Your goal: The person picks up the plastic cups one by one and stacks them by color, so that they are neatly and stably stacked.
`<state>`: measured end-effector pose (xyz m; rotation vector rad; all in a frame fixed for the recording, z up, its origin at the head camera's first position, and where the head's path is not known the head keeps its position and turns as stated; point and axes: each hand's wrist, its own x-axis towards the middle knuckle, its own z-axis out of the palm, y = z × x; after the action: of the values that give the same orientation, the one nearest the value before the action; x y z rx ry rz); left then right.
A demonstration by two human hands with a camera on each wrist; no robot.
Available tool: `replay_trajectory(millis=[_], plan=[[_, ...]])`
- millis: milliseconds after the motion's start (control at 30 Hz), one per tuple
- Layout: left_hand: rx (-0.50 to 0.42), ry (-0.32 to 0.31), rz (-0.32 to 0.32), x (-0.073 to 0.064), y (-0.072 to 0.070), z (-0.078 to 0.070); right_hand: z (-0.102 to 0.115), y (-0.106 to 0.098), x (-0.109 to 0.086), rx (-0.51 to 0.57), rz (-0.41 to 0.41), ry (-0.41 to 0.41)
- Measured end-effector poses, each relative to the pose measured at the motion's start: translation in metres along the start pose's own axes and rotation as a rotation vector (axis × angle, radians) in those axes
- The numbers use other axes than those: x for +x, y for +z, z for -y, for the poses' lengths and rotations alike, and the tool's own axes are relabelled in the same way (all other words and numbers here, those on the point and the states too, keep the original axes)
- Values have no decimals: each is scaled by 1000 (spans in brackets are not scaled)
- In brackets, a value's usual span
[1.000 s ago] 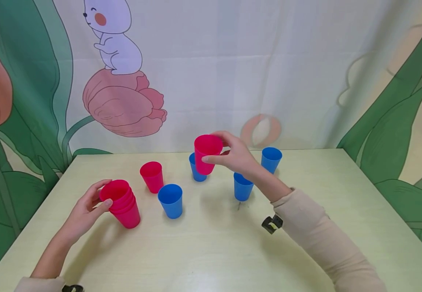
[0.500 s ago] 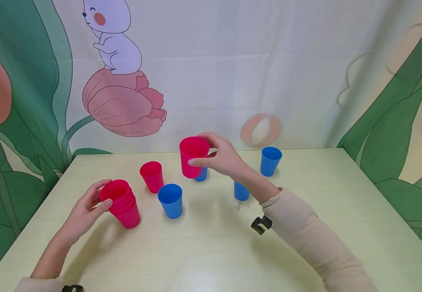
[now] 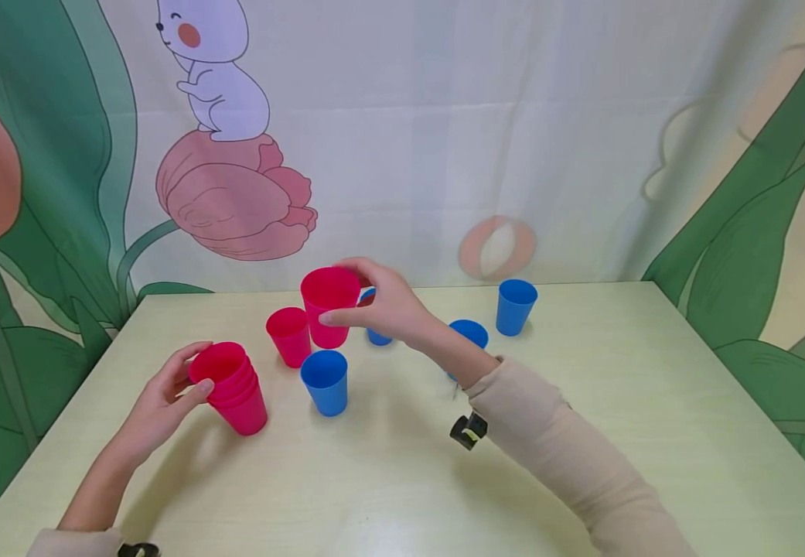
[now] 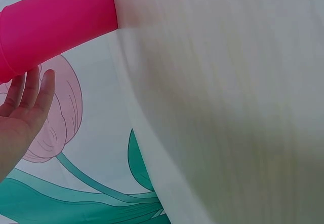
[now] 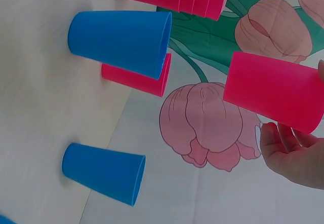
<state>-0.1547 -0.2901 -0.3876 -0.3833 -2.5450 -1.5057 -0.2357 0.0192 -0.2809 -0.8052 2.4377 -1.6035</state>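
Note:
At the left of the table, my left hand [image 3: 165, 402] grips a stack of nested red cups [image 3: 240, 394], thumb near the rim; in the left wrist view the stack [image 4: 61, 24] shows at the top left. My right hand [image 3: 384, 305] holds a single red cup [image 3: 327, 305] upright in the air, thumb on its near side and fingers behind. The right wrist view shows this raised cup [image 5: 273, 89] apart from the table. Just left of it stands another red cup [image 3: 289, 338]. A blue cup [image 3: 325, 384] stands in front of that one.
Partly hidden behind my right hand is a blue cup [image 3: 379, 337]. Another blue cup [image 3: 469, 333] is partly covered by my right forearm. One more blue cup [image 3: 516, 308] stands at the back right of the pale table [image 3: 374, 487]. A printed cloth [image 3: 388, 139] hangs behind.
My right hand has moved left with the red cup, from over the back blue cup to beside the standing red cup. My left hand and its stack have stayed in place.

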Motion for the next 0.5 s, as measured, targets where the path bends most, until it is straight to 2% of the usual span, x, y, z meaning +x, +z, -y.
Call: replay_trajectory(millis=[500], plan=[[-11, 5, 3, 0, -1, 1, 15, 33, 14, 30, 72, -37]])
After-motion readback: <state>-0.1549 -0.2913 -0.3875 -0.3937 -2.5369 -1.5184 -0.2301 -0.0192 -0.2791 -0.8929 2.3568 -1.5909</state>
